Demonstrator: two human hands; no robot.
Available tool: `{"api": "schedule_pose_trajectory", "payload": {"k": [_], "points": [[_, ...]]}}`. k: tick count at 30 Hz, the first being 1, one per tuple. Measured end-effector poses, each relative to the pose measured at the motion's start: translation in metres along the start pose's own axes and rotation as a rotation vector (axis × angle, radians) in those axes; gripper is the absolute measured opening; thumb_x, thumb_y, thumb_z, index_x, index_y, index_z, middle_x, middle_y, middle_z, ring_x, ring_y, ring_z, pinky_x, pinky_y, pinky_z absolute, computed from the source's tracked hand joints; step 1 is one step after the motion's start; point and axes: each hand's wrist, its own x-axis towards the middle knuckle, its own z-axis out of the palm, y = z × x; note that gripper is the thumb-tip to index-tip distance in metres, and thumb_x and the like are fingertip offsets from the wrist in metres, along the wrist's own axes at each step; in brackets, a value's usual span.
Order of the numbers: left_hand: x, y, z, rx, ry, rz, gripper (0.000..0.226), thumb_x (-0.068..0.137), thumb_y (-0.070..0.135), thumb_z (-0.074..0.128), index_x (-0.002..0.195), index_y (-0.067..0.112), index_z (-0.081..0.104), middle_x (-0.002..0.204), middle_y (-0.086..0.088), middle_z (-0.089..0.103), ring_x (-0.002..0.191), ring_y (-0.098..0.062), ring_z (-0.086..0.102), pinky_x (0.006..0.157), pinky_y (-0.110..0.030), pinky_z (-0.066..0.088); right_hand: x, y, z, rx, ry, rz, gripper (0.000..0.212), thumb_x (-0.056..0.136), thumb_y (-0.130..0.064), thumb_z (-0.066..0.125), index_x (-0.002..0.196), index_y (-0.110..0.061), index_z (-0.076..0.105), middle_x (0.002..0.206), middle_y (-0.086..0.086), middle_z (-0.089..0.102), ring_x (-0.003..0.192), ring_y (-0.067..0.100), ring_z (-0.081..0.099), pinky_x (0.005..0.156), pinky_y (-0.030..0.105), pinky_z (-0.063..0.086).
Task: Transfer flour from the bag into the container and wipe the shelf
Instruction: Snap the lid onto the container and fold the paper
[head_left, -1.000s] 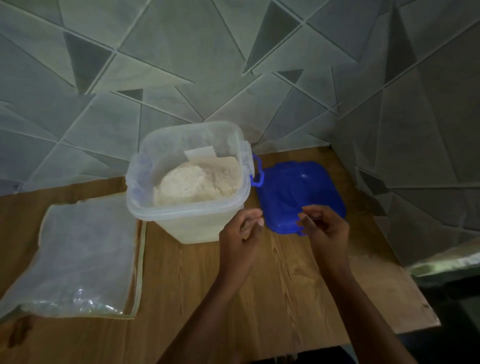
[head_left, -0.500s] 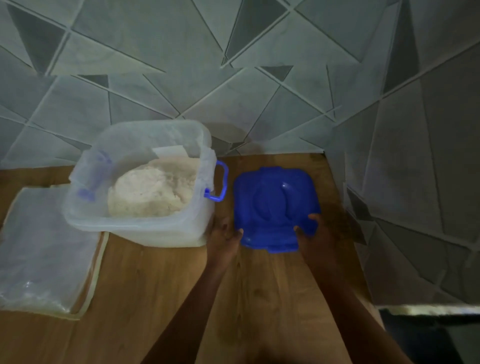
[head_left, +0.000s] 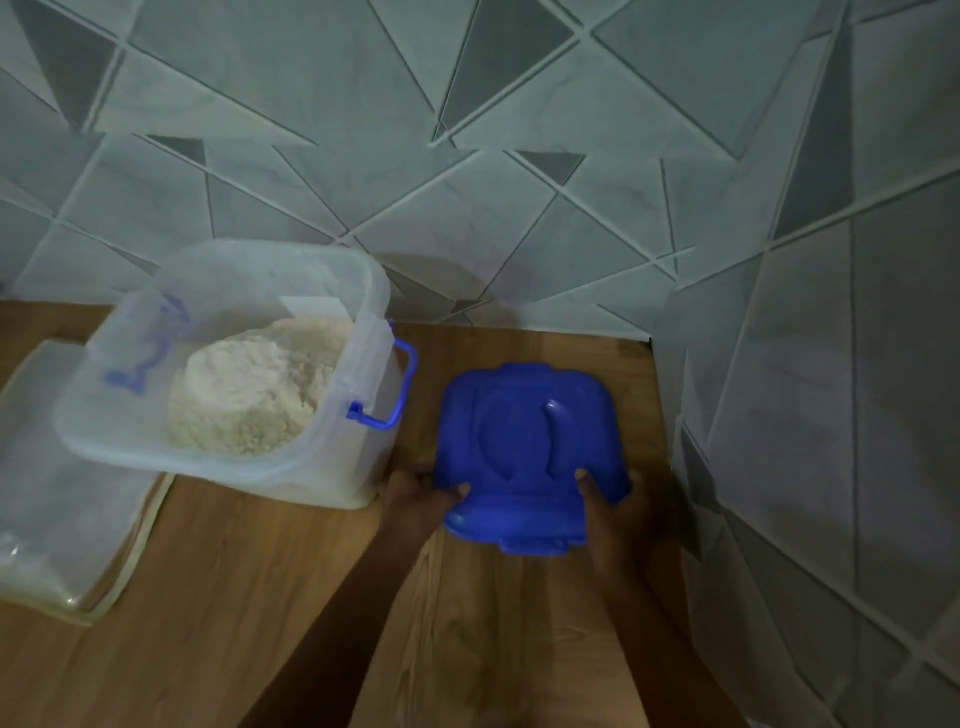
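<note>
A clear plastic container (head_left: 332, 483) with blue clip handles stands open on the wooden shelf (head_left: 249, 597), a mound of flour (head_left: 254, 389) inside it. To its right, the blue lid (head_left: 524, 447) is gripped at its near edge by both hands, tilted toward me. My left hand (head_left: 421, 506) holds the lid's near left corner, thumb on top. My right hand (head_left: 615, 512) holds the near right corner the same way. The flattened, nearly empty clear flour bag (head_left: 62, 525) lies at the left, partly under the container.
Grey tiled walls with triangle patterns close off the back and the right side, forming a corner just beyond the lid. The shelf's wooden surface stretches toward me between my forearms and the bag.
Both hands moved from in front of the container to the blue lid, took hold of its near edge and raised it. The camera view shifted right.
</note>
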Motion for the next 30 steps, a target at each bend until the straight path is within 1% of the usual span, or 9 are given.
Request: {"api": "schedule_pose_trajectory", "payload": {"k": [3,6,9,13,17,20,23,26,30], "points": [[-0.011,0.007,-0.009,-0.032,-0.072,-0.018,0.026,0.074,-0.004,0.084,0.094,0.010,0.073,0.076,0.011,0.076,0.069,0.003,0.072,0.058,-0.012,0.054,0.000,-0.006,-0.014,0.154,0.037,0.039,0.058,0.074,-0.032,0.086,0.122,-0.007,0.065,0.119,0.014,0.068,0.105,0.034,0.066,0.091,0.050,0.056],[-0.027,0.016,-0.017,-0.044,-0.124,0.024,0.034,0.071,-0.003,0.086,0.102,0.004,0.074,0.092,-0.003,0.078,0.077,-0.008,0.075,0.060,-0.015,0.055,-0.009,-0.006,-0.024,0.242,0.043,0.032,0.055,0.060,-0.044,0.084,0.105,-0.015,0.073,0.101,0.003,0.074,0.089,0.026,0.071,0.079,0.050,0.060],[-0.045,0.032,-0.022,0.017,-0.146,0.137,0.034,0.070,-0.004,0.086,0.100,-0.001,0.072,0.086,-0.002,0.075,0.074,-0.009,0.072,0.057,-0.012,0.052,-0.019,-0.008,-0.033,0.347,0.060,0.018,0.051,0.063,-0.043,0.081,0.107,-0.018,0.074,0.101,-0.002,0.075,0.091,0.022,0.071,0.083,0.050,0.060],[-0.070,0.058,-0.032,0.062,-0.142,0.319,0.037,0.070,-0.007,0.086,0.094,0.008,0.061,0.074,0.013,0.060,0.055,0.016,0.060,0.051,-0.005,0.044,-0.040,-0.026,-0.047,0.531,0.068,0.025,0.044,0.078,-0.020,0.080,0.120,-0.014,0.069,0.115,0.004,0.072,0.101,0.023,0.070,0.091,0.044,0.058],[-0.088,0.079,-0.048,0.155,-0.138,0.469,0.049,0.066,0.008,0.092,0.105,0.009,0.064,0.081,0.015,0.063,0.064,0.010,0.062,0.056,-0.005,0.045,-0.051,-0.045,-0.056,0.649,0.114,-0.004,0.054,0.076,-0.023,0.080,0.127,-0.010,0.065,0.121,0.006,0.070,0.108,0.024,0.068,0.092,0.039,0.056],[-0.107,0.096,-0.061,0.226,-0.083,0.576,0.047,0.063,0.013,0.094,0.097,0.014,0.063,0.076,0.018,0.056,0.058,0.015,0.057,0.054,-0.001,0.040,-0.056,-0.065,-0.062,0.648,0.090,-0.045,0.062,0.066,-0.041,0.080,0.122,-0.017,0.070,0.115,0.001,0.074,0.102,0.019,0.071,0.086,0.037,0.059],[-0.120,0.106,-0.083,0.265,0.011,0.655,0.046,0.065,0.029,0.093,0.099,0.023,0.064,0.082,0.013,0.059,0.065,0.013,0.061,0.057,-0.003,0.044,-0.061,-0.095,-0.060,0.635,0.063,-0.152,0.038,0.081,-0.028,0.076,0.116,-0.014,0.072,0.107,0.002,0.076,0.090,0.015,0.073,0.068,0.022,0.056],[-0.124,0.107,-0.113,0.302,0.144,0.654,0.040,0.066,0.049,0.086,0.096,0.027,0.071,0.086,-0.001,0.064,0.069,0.000,0.064,0.066,-0.017,0.055,-0.074,-0.136,-0.050,0.607,0.012,-0.287,0.017,0.082,-0.021,0.076,0.099,-0.021,0.076,0.092,-0.004,0.078,0.084,0.013,0.074,0.069,0.025,0.057],[-0.132,0.103,-0.153,0.275,0.272,0.590,0.033,0.069,0.049,0.086,0.077,0.020,0.073,0.065,0.005,0.068,0.063,-0.001,0.066,0.060,-0.012,0.048,-0.083,-0.184,-0.020,0.492,-0.086,-0.465,0.016,0.080,-0.022,0.078,0.095,-0.016,0.075,0.090,-0.001,0.077,0.081,0.012,0.072,0.073,0.030,0.058]]}}
